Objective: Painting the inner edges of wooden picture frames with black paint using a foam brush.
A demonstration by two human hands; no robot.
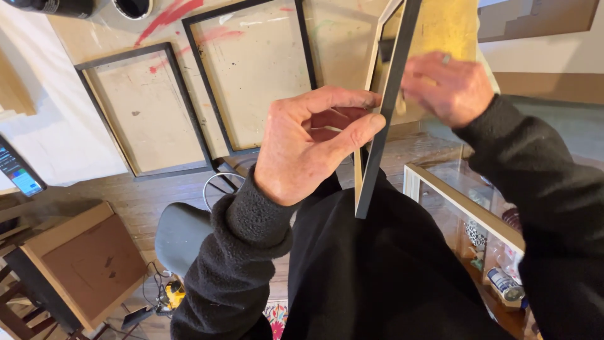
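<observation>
While pinching, fingers (352,129) on frame (380,119)

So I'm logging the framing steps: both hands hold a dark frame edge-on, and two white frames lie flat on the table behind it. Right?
Not quite. The head view shows the left hand and right hand holding the dark frame edge-on, but the two frames lying flat behind are black, not white.

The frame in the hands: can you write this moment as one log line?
left hand: grips dark frame edge | right hand: holds frame's other side | frame: upright, edge-on | behind: two frames lying flat
</observation>
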